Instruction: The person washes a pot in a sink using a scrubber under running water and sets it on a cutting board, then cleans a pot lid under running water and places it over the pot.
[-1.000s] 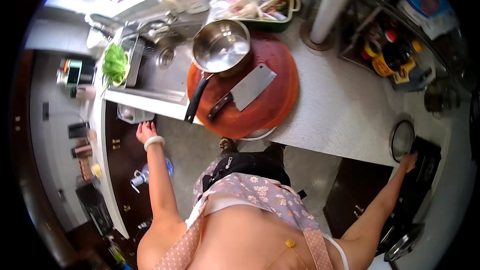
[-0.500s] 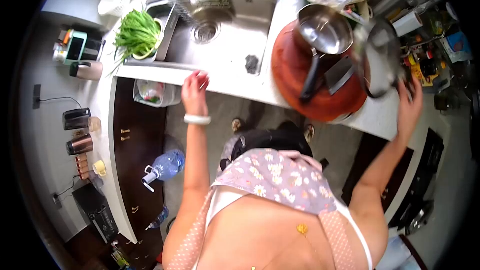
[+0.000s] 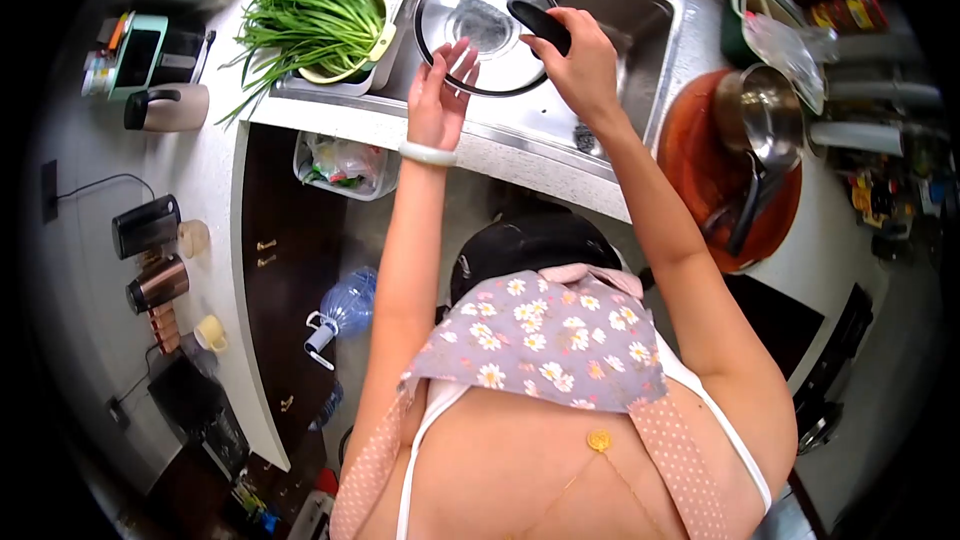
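Note:
A round glass pot lid (image 3: 452,18) with a dark rim is held over the sink (image 3: 625,90), tilted so its clear face shows. My right hand (image 3: 585,65) is closed around the lid's black handle (image 3: 538,26). At the lid's lower left edge is my left hand (image 3: 438,100), fingers stretched out and apart; whether they touch the rim I cannot tell. Water from the tap seems to fall behind the top of the lid, though the tap is mostly out of view. Left of the sink, long green stalks (image 3: 310,20) lie in a pale green basin (image 3: 380,40).
On the right, a steel saucepan (image 3: 765,115) and a partly hidden cleaver rest on a round reddish chopping board (image 3: 690,130). A clear plastic bin (image 3: 372,172) hangs under the counter edge (image 3: 500,145). A large blue water bottle (image 3: 347,302) stands on the floor.
My right hand has brought the lid from beside the chopping board leftward to over the sink. My left hand has moved up to the lid's edge. The view has shifted.

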A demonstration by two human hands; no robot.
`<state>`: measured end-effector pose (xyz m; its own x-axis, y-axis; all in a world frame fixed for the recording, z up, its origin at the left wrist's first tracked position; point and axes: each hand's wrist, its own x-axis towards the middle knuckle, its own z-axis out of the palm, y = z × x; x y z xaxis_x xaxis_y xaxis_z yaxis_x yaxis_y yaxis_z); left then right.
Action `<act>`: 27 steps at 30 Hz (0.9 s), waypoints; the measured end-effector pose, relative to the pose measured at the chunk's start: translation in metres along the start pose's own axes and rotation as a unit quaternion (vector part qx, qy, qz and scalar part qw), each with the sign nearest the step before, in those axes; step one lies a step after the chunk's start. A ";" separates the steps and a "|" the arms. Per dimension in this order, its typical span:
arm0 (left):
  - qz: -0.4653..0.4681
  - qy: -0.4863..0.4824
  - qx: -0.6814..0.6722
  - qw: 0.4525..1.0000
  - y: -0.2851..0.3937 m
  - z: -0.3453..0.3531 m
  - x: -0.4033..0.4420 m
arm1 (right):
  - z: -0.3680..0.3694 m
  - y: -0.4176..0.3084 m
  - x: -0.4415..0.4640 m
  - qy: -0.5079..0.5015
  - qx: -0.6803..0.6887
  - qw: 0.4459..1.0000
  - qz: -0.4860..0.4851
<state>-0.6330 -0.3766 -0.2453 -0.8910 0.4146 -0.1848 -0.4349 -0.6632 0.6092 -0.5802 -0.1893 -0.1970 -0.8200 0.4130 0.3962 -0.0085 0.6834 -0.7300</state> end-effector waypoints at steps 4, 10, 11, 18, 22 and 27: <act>-0.020 0.034 -0.054 0.998 0.017 -0.036 0.056 | 0.060 0.018 0.033 0.007 0.010 1.000 0.021; -0.041 0.060 -0.053 0.996 0.027 -0.071 0.116 | 0.102 0.037 0.058 -0.048 0.051 0.996 0.060; -0.045 0.060 -0.047 0.996 0.026 -0.077 0.124 | 0.103 0.048 0.059 -0.056 0.088 0.991 0.081; -0.122 0.061 -0.068 0.988 0.014 -0.101 0.172 | 0.090 0.217 -0.075 -0.270 -0.258 0.790 0.486; -0.142 0.046 -0.070 0.986 0.017 -0.094 0.188 | 0.098 0.241 -0.131 -0.346 -0.221 0.715 0.566; -0.157 0.024 -0.027 0.987 0.021 -0.082 0.197 | 0.115 0.271 -0.136 -0.200 -0.208 0.783 0.551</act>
<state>-0.8283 -0.3595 -0.3319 -0.7155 0.5762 -0.3950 -0.6959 -0.5386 0.4750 -0.5368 -0.1299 -0.5127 -0.3123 0.7252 -0.6137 0.9494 0.2155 -0.2284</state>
